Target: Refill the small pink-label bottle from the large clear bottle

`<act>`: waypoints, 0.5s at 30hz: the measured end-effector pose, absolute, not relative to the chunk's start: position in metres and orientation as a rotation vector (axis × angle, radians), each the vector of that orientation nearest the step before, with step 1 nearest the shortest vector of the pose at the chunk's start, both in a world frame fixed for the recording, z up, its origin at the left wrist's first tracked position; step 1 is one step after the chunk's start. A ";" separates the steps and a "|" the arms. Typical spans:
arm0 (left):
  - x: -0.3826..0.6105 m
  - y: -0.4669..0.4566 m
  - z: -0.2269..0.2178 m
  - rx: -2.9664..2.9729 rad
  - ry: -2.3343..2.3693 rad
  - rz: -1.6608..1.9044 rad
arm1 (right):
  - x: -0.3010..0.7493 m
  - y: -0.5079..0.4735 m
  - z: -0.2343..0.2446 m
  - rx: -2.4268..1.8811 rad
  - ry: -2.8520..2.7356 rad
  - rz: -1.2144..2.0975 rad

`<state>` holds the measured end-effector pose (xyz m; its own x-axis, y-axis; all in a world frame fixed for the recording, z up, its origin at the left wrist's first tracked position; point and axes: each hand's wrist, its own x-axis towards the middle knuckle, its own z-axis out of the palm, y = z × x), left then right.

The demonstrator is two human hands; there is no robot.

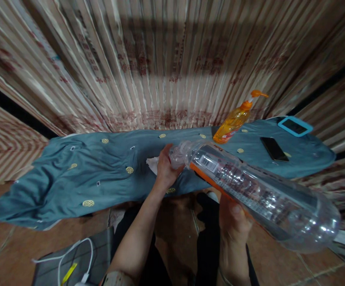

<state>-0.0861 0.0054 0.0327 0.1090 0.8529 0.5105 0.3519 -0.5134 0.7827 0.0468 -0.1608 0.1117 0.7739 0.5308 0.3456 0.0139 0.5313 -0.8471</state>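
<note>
Holding the bottle [258,190] in the air between my hands, I am grasping it near mid-body with my right hand [235,220], thumb showing on the near side, other fingers hiding. My left hand [165,169] is clasping the clear end [177,155] by the neck; whether that is the bottle's own mouth or a separate piece, I cannot tell. The long axis is running slantwise, the neck pointing left and away from me, the broad base jutting out to the right and nearer me. So my left hand is sitting closer to the neck, my right closer to the base. White paper [152,163] is showing just beside my left hand, over the cloth [113,155]. The pump bottle [232,124] is standing beyond the bottle, the phone [274,149] lying farther right.
</note>
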 end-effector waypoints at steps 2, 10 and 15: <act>-0.087 0.005 0.032 1.912 1.170 1.388 | 0.046 -0.160 0.113 -0.969 -0.639 0.345; -0.088 0.003 0.033 1.887 1.171 1.374 | 0.041 -0.160 0.117 -0.949 -0.650 0.377; -0.089 0.000 0.036 1.868 1.180 1.372 | 0.039 -0.160 0.118 -0.956 -0.644 0.387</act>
